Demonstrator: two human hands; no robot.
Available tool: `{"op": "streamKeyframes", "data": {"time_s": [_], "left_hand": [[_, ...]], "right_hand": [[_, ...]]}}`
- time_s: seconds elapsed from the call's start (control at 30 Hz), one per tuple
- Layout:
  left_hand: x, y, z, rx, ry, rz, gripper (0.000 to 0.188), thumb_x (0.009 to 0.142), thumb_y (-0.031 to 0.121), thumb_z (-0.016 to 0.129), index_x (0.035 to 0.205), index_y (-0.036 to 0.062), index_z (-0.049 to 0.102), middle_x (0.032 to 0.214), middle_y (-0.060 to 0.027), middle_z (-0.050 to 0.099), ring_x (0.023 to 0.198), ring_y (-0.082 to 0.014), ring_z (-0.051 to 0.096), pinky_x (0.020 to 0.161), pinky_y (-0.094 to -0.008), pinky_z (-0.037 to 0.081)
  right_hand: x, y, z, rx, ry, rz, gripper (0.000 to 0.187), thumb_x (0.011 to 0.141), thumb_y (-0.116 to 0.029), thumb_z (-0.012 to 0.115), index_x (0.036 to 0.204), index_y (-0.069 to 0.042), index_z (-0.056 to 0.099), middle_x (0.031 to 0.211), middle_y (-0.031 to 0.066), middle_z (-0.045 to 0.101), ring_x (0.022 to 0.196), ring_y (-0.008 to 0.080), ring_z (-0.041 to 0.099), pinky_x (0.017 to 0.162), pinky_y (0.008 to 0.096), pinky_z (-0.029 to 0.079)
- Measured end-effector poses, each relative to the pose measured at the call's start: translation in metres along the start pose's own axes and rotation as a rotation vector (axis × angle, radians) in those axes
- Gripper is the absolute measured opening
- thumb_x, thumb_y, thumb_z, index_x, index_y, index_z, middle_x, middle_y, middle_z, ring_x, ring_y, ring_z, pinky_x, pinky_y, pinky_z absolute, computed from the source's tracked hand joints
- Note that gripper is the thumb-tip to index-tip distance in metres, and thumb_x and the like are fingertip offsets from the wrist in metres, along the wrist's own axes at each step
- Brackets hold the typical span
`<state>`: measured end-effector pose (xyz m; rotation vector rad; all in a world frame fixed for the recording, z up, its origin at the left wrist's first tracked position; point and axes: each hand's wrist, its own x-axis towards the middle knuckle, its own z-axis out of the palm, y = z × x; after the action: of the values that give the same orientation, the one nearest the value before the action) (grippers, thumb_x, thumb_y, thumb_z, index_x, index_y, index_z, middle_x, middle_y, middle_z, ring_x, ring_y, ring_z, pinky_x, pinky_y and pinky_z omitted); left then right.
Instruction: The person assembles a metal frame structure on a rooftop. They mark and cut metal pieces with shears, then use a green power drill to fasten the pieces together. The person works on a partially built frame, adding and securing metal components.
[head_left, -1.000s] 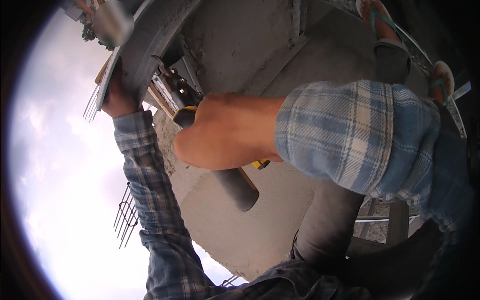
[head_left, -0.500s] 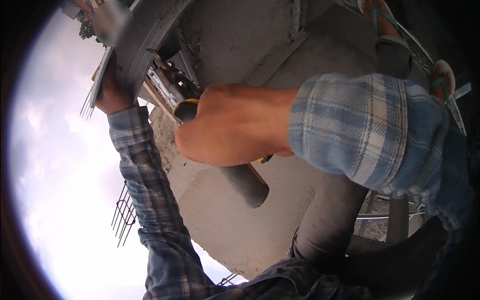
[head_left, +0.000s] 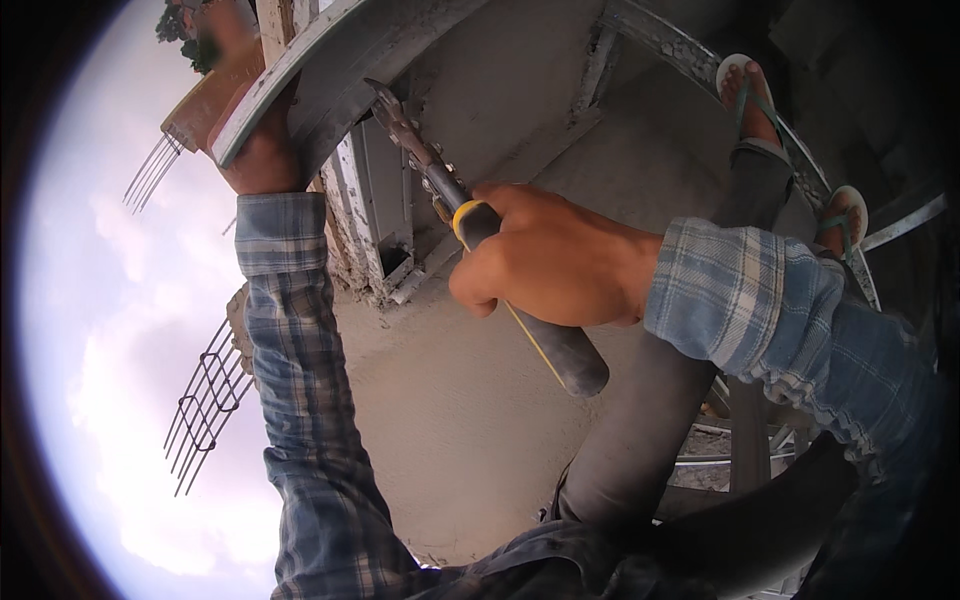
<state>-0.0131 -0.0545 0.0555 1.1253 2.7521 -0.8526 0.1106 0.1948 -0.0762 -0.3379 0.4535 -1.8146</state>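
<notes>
Sky (head_left: 110, 400) glares white while fisheye edges darken

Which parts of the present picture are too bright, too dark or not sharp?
Head view: the sky at left glares nearly white; the lower right is deeply shaded; a patch by the green leaves is blurred; the right hand and the tool it holds look fairly sharp.

plaid blue-and-cream cloth sleeve (head_left: 745, 290) behind your right hand (head_left: 560, 255), long black-and-yellow handle (head_left: 567, 352) inside it, curved grey metal beam (head_left: 332, 90) in your left hand (head_left: 265, 160)
</notes>
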Motion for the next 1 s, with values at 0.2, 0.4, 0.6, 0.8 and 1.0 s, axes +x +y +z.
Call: {"op": "streamKeyframes", "data": {"time_s": [0.2,0.4,0.6,0.8,1.0], "left_hand": [[0.008,0.036,0.015,-0.555,0.175,-0.356,0.015,0.081,0.013,0.074,0.095,0.0112,0.073,0.086,-0.0072,0.070,0.074,-0.0233,0.070,0.067,-0.0316,0.056],[0.011,0.039,-0.008,-0.631,0.101,-0.530,0.016,0.076,0.012,0.079,0.091,0.0086,0.073,0.086,-0.0085,0.073,0.079,-0.0237,0.071,0.075,-0.0302,0.056],[-0.036,0.108,-0.068,-0.784,0.431,-1.173,0.052,0.080,0.021,0.077,0.121,-0.0012,0.054,0.109,-0.0163,0.063,0.094,-0.0231,0.065,0.081,-0.0347,0.053],[-0.029,0.202,-0.022,-2.288,-0.077,-1.503,0.048,0.089,0.040,0.069,0.109,-0.0010,0.055,0.097,-0.0135,0.065,0.090,-0.0228,0.066,0.075,-0.0359,0.056],[0.005,0.218,-0.019,-2.327,0.179,-1.719,0.041,0.087,0.040,0.071,0.100,0.0036,0.057,0.085,-0.0068,0.063,0.077,-0.0180,0.064,0.067,-0.0334,0.054]], "right_hand": [[-0.013,-0.009,-0.004,0.146,0.162,0.092,0.041,0.065,-0.016,0.062,0.103,-0.003,0.056,0.090,0.0106,0.055,0.086,0.0241,0.060,0.080,0.0391,0.047],[-0.005,0.003,0.003,0.115,0.144,0.126,0.066,0.065,-0.016,0.062,0.128,0.000,0.048,0.106,0.0127,0.058,0.099,0.0264,0.063,0.090,0.0412,0.047],[-0.012,-0.012,-0.008,0.109,0.135,0.261,0.064,0.068,-0.015,0.060,0.130,0.001,0.050,0.114,0.0159,0.059,0.102,0.0282,0.064,0.095,0.0417,0.048],[-0.013,-0.007,-0.026,0.136,0.122,0.287,0.057,0.074,-0.016,0.063,0.125,0.008,0.049,0.120,0.0208,0.057,0.108,0.0312,0.064,0.101,0.0395,0.048],[-0.028,-0.027,-0.017,0.282,0.243,0.342,0.057,0.087,-0.027,0.065,0.129,0.005,0.045,0.125,0.0226,0.055,0.114,0.0327,0.061,0.100,0.0452,0.047]]}}
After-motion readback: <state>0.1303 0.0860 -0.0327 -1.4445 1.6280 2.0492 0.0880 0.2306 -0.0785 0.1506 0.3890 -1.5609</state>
